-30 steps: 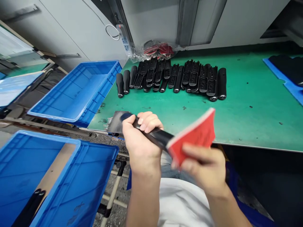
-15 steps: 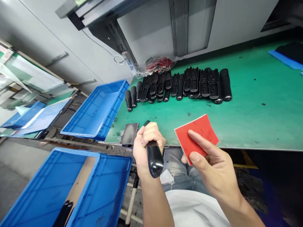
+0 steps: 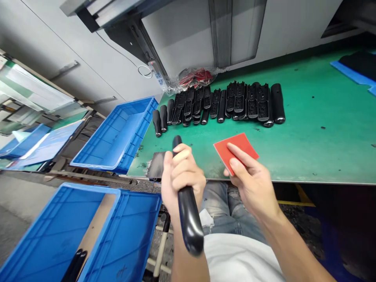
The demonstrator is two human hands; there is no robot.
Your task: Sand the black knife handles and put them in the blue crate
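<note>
My left hand point(image 3: 185, 176) is wrapped round a glossy black plastic handle shell point(image 3: 189, 223); its thick rounded end points toward me and its narrow end sticks out above my fist. To the right, my right hand point(image 3: 252, 178) pinches a red square pad point(image 3: 237, 150) with a pale edge, thumb and forefinger lying on its red face. The pad and the handle shell are apart. Beyond both hands, a row of black handle shells point(image 3: 220, 103) lies on the green tabletop point(image 3: 305, 149), several showing their ribbed hollow insides.
A grey worn pad point(image 3: 155, 166) lies at the table's front left corner. Clear plastic wrap with red pieces point(image 3: 196, 78) sits behind the row. Left of the table stand a blue crate point(image 3: 114, 135) and a lower blue crate point(image 3: 38, 231) holding black parts. Blue sheeting point(image 3: 349, 72) lies far right.
The black handle shell has swung so more of its length shows, its thick end lower and nearer me. My right hand has moved up and left with the red pad.
</note>
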